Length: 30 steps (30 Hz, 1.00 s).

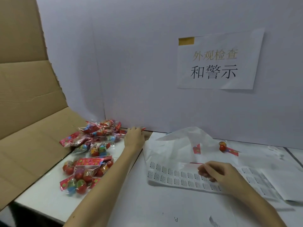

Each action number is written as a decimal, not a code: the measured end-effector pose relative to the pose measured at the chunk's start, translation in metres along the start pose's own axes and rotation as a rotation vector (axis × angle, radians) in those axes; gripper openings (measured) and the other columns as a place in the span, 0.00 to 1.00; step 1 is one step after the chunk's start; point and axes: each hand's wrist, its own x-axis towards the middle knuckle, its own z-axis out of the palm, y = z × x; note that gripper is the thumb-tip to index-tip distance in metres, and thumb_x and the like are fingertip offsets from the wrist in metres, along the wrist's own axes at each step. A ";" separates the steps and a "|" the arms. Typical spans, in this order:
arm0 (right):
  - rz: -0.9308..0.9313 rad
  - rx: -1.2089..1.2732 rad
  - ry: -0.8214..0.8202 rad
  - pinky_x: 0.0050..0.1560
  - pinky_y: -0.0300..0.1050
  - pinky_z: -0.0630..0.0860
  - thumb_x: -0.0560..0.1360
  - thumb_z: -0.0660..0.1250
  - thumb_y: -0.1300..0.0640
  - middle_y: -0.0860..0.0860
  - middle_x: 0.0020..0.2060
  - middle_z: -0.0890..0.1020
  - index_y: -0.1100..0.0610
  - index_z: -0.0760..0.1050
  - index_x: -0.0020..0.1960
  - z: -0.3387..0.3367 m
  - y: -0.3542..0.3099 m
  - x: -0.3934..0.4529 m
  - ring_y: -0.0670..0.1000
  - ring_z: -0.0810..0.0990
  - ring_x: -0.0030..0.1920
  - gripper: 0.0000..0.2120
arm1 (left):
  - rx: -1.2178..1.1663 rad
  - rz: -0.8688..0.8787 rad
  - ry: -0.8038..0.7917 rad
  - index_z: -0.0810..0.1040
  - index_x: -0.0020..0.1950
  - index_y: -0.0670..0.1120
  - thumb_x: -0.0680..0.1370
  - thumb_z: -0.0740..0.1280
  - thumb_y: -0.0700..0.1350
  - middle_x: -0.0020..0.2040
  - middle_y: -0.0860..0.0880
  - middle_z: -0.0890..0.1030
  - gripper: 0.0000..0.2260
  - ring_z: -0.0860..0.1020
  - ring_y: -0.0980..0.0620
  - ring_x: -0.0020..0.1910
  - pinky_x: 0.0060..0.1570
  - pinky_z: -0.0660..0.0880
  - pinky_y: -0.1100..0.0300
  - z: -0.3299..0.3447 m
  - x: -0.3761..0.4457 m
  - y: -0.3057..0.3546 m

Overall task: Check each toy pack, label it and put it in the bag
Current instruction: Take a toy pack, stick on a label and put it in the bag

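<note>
White tabletop (147,202), hands' grips unclear, cardboard (29,128) left, sign (218,63) on grey partition (131,63)

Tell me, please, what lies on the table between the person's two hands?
In the head view, the translucent white bag lies crumpled between the left hand and the right hand, with the near edge of the label sheet below it.

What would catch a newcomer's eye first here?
Probably the heap of red toy packs at left, beside the cardboard, with the left hand reaching its far edge. Next, the printed sign on the wall, then the right hand on the label sheet.
</note>
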 end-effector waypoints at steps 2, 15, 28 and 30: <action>0.004 -0.020 -0.003 0.45 0.37 0.79 0.84 0.65 0.55 0.46 0.43 0.88 0.49 0.87 0.47 0.000 -0.002 -0.001 0.45 0.86 0.45 0.13 | -0.098 0.005 0.083 0.79 0.60 0.39 0.83 0.65 0.43 0.58 0.41 0.82 0.10 0.75 0.41 0.59 0.57 0.74 0.50 -0.006 -0.004 0.004; 0.025 -0.041 0.032 0.52 0.46 0.84 0.85 0.64 0.56 0.46 0.44 0.88 0.51 0.85 0.53 0.002 -0.008 -0.005 0.47 0.86 0.48 0.10 | -0.895 0.320 0.367 0.75 0.59 0.48 0.75 0.77 0.43 0.52 0.55 0.83 0.16 0.82 0.60 0.49 0.54 0.77 0.73 -0.030 -0.109 0.096; 0.070 0.552 0.170 0.60 0.58 0.81 0.77 0.68 0.40 0.55 0.52 0.88 0.52 0.83 0.63 0.012 -0.021 -0.005 0.57 0.87 0.55 0.21 | -1.333 0.083 -0.507 0.63 0.74 0.60 0.72 0.81 0.53 0.59 0.48 0.85 0.37 0.86 0.45 0.55 0.52 0.85 0.47 -0.017 -0.136 0.109; 0.084 0.483 0.225 0.59 0.62 0.82 0.76 0.69 0.41 0.55 0.49 0.89 0.52 0.84 0.59 0.013 -0.023 -0.005 0.57 0.87 0.53 0.19 | -1.360 0.078 -0.510 0.72 0.69 0.58 0.74 0.79 0.54 0.56 0.47 0.86 0.26 0.87 0.44 0.52 0.47 0.85 0.46 -0.016 -0.137 0.111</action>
